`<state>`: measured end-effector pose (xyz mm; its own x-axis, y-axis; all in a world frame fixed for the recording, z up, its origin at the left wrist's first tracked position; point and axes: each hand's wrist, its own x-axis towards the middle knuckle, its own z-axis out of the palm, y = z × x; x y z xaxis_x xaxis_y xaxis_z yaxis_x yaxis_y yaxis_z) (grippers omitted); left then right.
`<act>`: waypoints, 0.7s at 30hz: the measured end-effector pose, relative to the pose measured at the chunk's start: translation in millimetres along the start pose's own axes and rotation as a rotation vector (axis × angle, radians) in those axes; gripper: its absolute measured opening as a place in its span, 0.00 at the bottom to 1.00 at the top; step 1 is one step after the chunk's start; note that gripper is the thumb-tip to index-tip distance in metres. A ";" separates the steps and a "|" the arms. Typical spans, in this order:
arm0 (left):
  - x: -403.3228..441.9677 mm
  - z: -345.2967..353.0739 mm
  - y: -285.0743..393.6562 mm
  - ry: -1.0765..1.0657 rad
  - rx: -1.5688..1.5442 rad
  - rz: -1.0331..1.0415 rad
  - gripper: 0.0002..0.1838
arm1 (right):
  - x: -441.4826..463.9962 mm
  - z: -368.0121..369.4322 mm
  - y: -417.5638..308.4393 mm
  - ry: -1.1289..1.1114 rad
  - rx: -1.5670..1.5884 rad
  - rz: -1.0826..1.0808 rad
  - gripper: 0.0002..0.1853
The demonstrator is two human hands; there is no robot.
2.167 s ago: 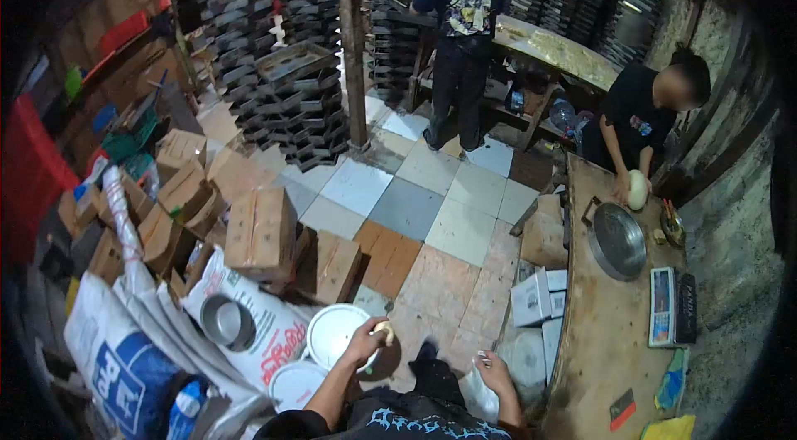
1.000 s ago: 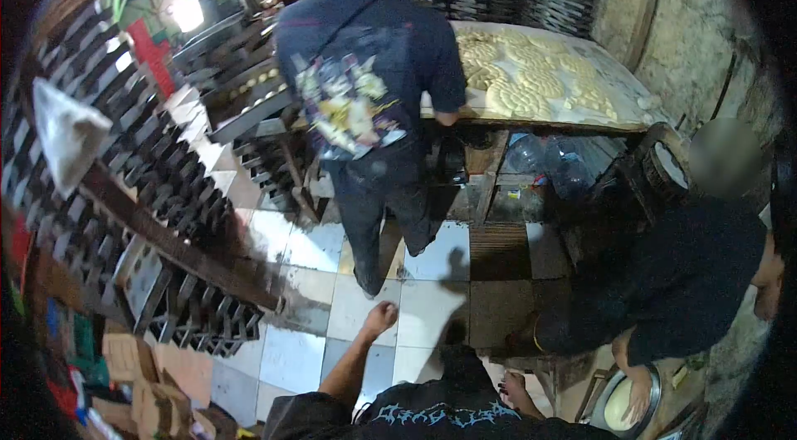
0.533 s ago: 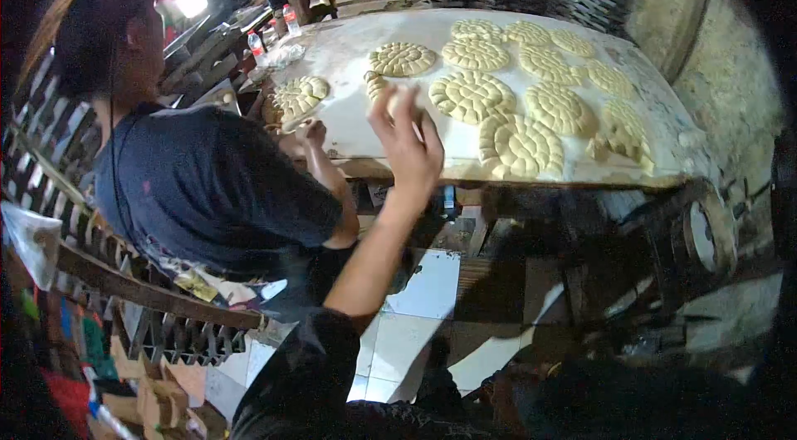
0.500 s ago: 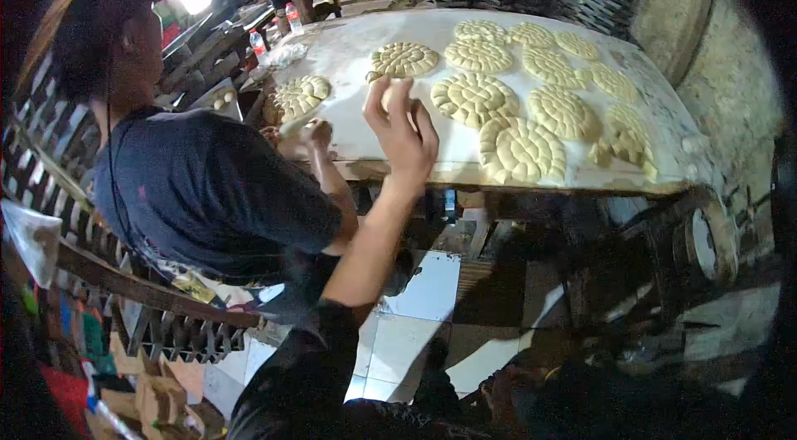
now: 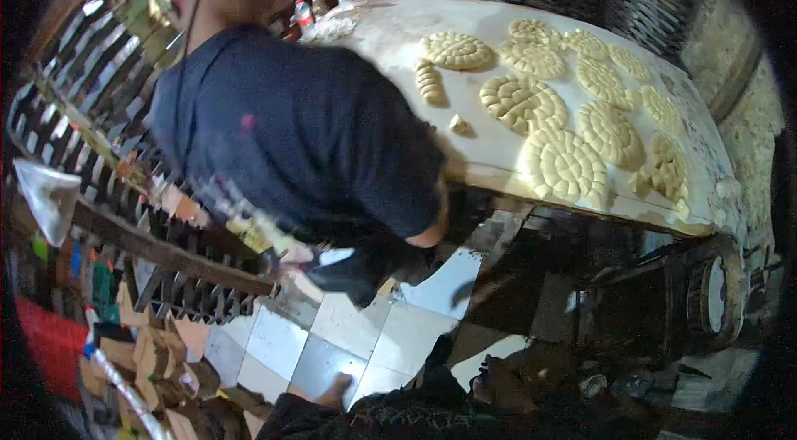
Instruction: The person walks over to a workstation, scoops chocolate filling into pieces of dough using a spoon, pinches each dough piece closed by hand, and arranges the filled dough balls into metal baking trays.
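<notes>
Cream dough, left hand now away

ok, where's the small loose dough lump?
Head view, upper middle: lump on the table, in front of the short dough strip, right of the co-worker's sleeve.

black shirt | black sleeve | pale, blurred chest lettering | left hand bare

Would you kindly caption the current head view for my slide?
Dough rounds lie across a pale table beside a co-worker in a dark shirt.
</notes>
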<state>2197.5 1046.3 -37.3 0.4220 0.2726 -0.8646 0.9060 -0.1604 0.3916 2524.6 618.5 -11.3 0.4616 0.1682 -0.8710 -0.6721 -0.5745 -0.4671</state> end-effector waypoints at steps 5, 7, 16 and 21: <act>-137.4 -94.0 -161.7 0.799 -1.170 0.074 0.16 | -50.7 156.2 -118.5 -0.618 -0.330 -0.311 0.42; -236.4 -96.3 -100.0 1.066 -1.289 0.251 0.11 | -127.8 249.5 -186.0 -1.039 -0.135 -0.372 0.43; -209.5 277.1 -284.3 0.725 -1.744 -0.356 0.16 | -453.3 507.7 -170.9 -2.089 0.141 0.192 0.51; -270.2 377.9 -288.6 0.585 -2.191 -0.803 0.15 | -514.4 590.3 -122.7 -2.145 -0.186 0.307 0.59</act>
<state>1809.9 660.5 -35.6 -0.2671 -0.0582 -0.9619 -0.6227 0.7722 0.1262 2027.8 1075.3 404.2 -0.8826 0.3992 0.2482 -0.4693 -0.7783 -0.4172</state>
